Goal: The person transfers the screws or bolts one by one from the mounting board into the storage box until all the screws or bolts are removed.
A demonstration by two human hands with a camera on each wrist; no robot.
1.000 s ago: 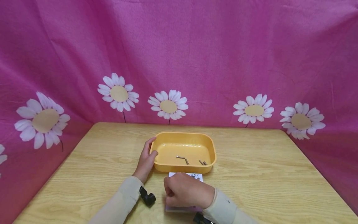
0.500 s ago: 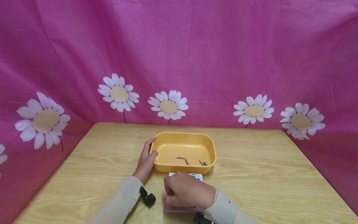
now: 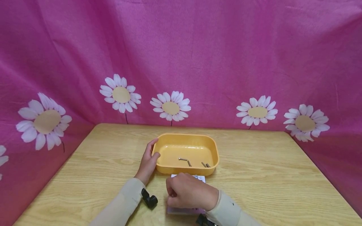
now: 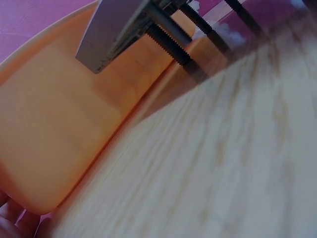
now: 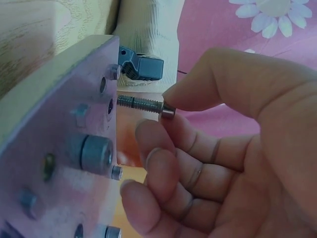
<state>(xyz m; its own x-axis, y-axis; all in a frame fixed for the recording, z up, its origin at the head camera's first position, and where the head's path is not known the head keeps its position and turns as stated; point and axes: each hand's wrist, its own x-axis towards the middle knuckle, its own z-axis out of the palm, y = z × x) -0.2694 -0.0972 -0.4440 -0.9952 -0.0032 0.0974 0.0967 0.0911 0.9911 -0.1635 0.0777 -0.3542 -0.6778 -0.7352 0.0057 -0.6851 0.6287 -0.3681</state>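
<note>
My left hand (image 3: pixel 148 164) grips the left end of a yellow plastic tray (image 3: pixel 185 170), thumb over the rim and fingers along the outside. In front of the tray is a light plate with holes (image 3: pixel 185 211), largely covered by my right hand (image 3: pixel 192 192). The right wrist view shows thumb and forefinger pinching the head of a metal socket-head screw (image 5: pixel 141 103), its threaded tip right at a hole in the plate. Several other screws sit in the plate, including a thick one (image 5: pixel 99 153). Threaded screw ends (image 4: pixel 168 44) protrude beneath the plate in the left wrist view.
Several loose screws (image 3: pixel 183 159) lie on the tray floor. All this is on a wooden table (image 3: pixel 268 175), with a pink flowered cloth (image 3: pixel 215 62) around its back and sides. Black wrist cameras (image 3: pixel 149 198) sit on both sleeves.
</note>
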